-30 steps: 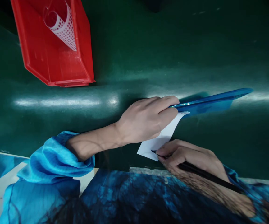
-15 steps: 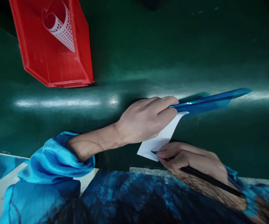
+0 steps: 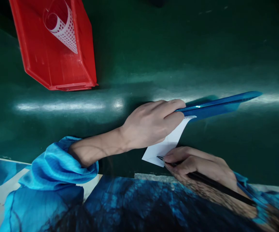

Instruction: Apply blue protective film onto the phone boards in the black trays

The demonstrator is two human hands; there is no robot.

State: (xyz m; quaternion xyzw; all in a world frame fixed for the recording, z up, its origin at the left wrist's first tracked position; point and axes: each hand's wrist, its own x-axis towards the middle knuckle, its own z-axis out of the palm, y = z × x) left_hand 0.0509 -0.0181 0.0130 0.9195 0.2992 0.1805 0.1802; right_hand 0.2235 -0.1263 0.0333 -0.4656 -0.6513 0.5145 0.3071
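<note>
ok so the left hand (image 3: 151, 124) is back side up over the table (image 3: 154, 54), fingers closed and clamped on the blue film (image 3: 221, 103), with the thumb tucked out of sight. the film sticks out past those fingers toward the right side of the view and ends in a rounded tip. the white paper (image 3: 175, 137) comes out from under the same hand, its far end curling up by the film with a row of little dark marks on it, and i can't tell if the fingers pinch it too. the right hand (image 3: 199, 164) has thumb and fingers together on a slim black tool (image 3: 216, 186), whose pointy tip is right at the paper's near end, though i can't tell if it actually touches. the tool's long body slants back under the palm and along the wrist. up at the top left there's a red bin (image 3: 88, 48), well apart from both hands, with a white roll (image 3: 68, 37) full of holes leaning inside it. blue sleeve (image 3: 62, 161) is bunched up on the left forearm, and some blue cloth (image 3: 112, 193) shows below the table edge
</note>
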